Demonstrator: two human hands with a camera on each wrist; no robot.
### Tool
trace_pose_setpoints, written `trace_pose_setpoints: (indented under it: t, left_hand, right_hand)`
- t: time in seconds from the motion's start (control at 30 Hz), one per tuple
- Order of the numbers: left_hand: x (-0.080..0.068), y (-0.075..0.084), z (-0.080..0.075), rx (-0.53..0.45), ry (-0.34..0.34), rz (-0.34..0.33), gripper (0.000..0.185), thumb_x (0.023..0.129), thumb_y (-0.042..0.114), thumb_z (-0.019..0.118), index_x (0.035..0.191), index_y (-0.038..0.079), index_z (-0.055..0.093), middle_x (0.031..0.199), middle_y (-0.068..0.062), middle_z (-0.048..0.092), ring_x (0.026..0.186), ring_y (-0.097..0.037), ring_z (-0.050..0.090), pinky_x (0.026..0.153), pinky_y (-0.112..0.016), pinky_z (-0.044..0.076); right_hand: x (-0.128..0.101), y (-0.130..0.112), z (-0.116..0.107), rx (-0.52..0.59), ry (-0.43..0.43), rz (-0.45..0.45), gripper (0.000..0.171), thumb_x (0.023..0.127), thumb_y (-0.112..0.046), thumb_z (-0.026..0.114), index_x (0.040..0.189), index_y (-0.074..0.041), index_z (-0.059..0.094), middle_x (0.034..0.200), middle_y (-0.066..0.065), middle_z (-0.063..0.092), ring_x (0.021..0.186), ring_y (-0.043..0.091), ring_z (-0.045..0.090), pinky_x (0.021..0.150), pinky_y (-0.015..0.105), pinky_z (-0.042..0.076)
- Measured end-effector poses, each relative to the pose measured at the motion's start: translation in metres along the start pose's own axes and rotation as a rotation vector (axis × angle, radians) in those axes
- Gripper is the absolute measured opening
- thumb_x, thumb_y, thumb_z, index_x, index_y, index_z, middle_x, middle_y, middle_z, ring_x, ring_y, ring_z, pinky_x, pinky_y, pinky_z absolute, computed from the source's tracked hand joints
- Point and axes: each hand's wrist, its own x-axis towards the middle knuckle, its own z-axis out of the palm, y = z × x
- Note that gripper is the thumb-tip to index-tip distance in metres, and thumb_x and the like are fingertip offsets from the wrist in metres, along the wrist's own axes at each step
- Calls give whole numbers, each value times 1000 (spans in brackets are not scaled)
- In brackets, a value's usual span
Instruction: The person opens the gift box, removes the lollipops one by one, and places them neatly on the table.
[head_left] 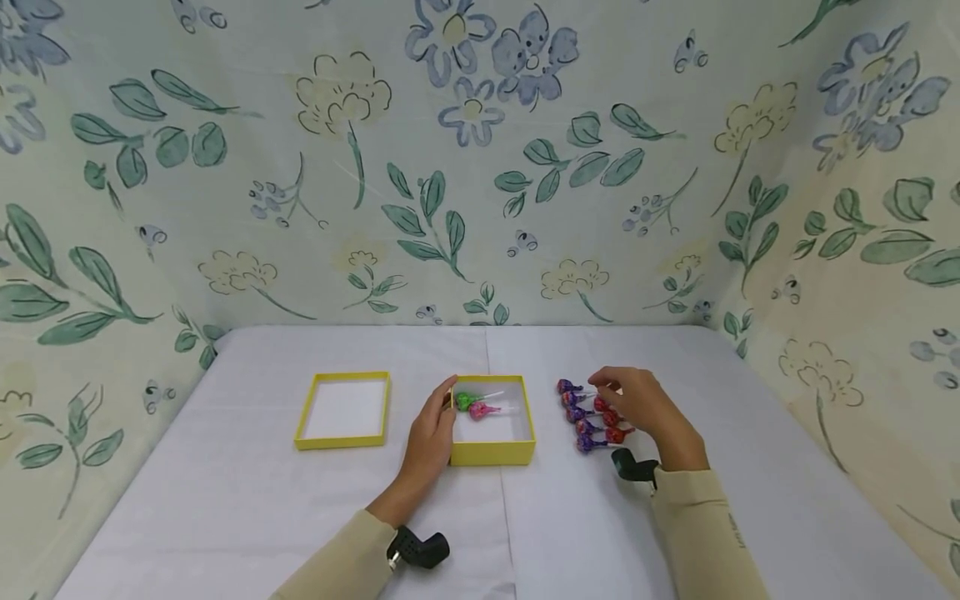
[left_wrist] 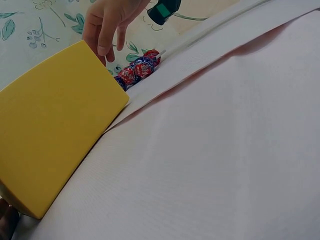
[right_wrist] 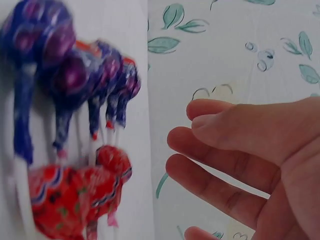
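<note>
Currently: left hand (head_left: 433, 429) resting fingers uncurled against the near left wall of yellow box (head_left: 492, 452) with 2 lollipops (head_left: 474, 406) just beyond its fingertips; right hand (head_left: 643, 406), fingers loosely apart, hovering over lollipop cluster (head_left: 587, 415), gripping nothing.

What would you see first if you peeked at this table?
First, the bright lollipops, purple and red ones lined up right of the yellow box, with the right hand over them. Next, the box itself in the middle of the white table: a green lollipop and a pink lollipop lie inside, and the left hand rests on its left wall. Its yellow lid lies to the left.
</note>
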Motion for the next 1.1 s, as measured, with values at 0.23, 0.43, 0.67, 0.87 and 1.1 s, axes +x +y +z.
trace_pose_setpoints:
  t: [0.23,0.43,0.67,0.87,1.1]
  left_hand:
    - [1,-1,-1,-9,4,6,48,99,14,37,146,26,42,148,4,41,135,-15,39,112,-41,31]
    - [-3,-2,4,-14,3,17,48,99,13,39,146,21,43,147,2,44,133,-18,42,111,-42,33]
    - [-5,-3,7,-18,-4,11,48,99,13,39,147,20,41,149,5,40,135,-17,39,112,-41,32]
    - [-2,-3,6,-6,0,24,48,100,13,40,146,23,42,149,5,41,135,-16,40,111,-40,33]
    - [-2,1,1,0,17,16,47,100,13,40,145,26,43,148,4,43,134,-16,41,111,-41,33]
  right_hand:
    - [-2,-32,3,-42,46,-46,23,93,-7,61,114,-9,70,110,11,68,93,23,61,82,42,56]
    - [-7,-51,7,-54,74,-141,18,91,-7,64,107,-10,72,103,7,70,95,22,62,88,47,53]
    - [-10,-70,13,-46,87,-200,18,91,-10,65,107,-13,72,101,2,69,86,15,61,82,39,56]
    - [-11,-85,16,-81,125,-259,16,91,-15,66,106,-14,72,98,-2,69,85,13,61,78,34,57]
    - [-3,-103,20,-58,119,-324,17,91,-16,66,106,-11,73,100,-1,70,92,19,63,82,37,56]
